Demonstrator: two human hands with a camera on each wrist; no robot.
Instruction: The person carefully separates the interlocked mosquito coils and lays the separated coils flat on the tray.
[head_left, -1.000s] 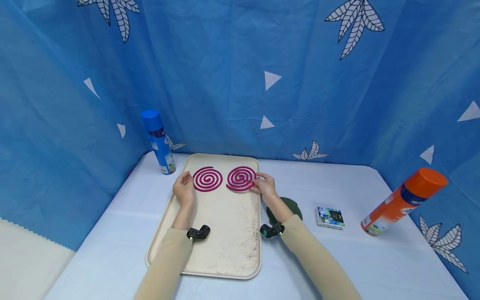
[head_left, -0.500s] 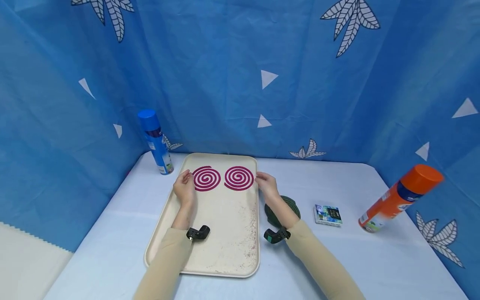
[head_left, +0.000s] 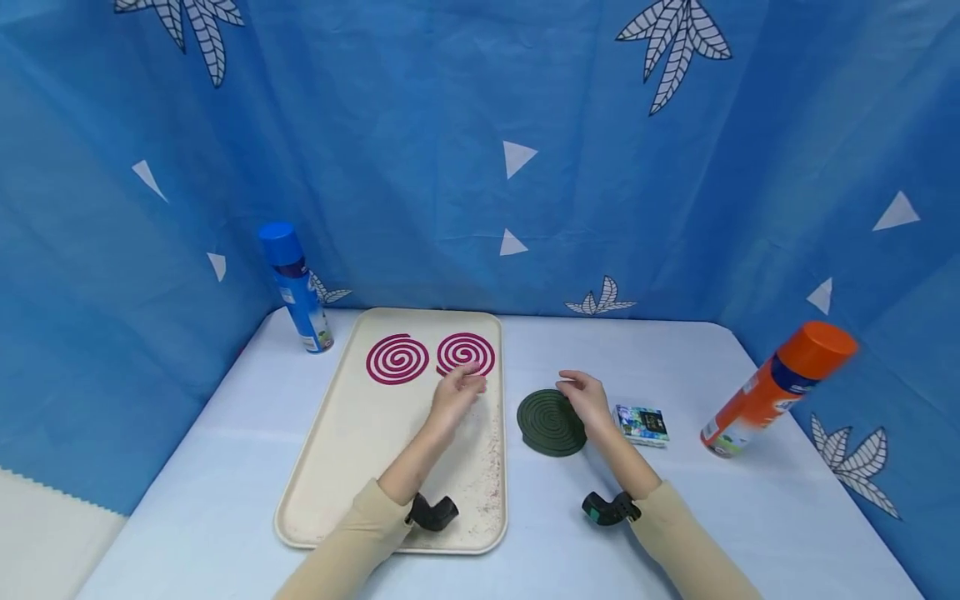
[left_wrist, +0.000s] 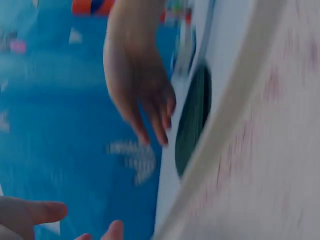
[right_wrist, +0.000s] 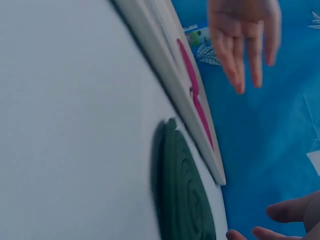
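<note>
Blue can (head_left: pixel 296 287) is just L of the far end of your tray (head_left: pixel 352 450). On the tray's far end, side by side w/ a gap btwn: L pink coil (head_left: pixel 397 359), then R pink coil (head_left: pixel 465 348), flat. Your L hand (head_left: pixel 454 396) is over the tray's R half, fingertips overlapping the near edge of R pink coil in the head view; fingers loosely bent, nothing in them. Just R of the tray, on the table, lies the green coil (head_left: pixel 550 423), thick in the R wrist view, so maybe stacked. Your R hand (head_left: pixel 587 400), farther R of the tray, is above its far R edge, apart from it, fingers relaxed, thumb clear, no grip. Box (head_left: pixel 642 425) is R of the tray, past green; orange can (head_left: pixel 780 383) is farthest R of it.

Step in hand, my guess: approach to green, pinks already on the tray. Next move prob. calls for lowering both hands to green's rim & pinching lightly; if it's stacked/interlocked, you'd ease layers apart gently, since thin coils may snap.
</note>
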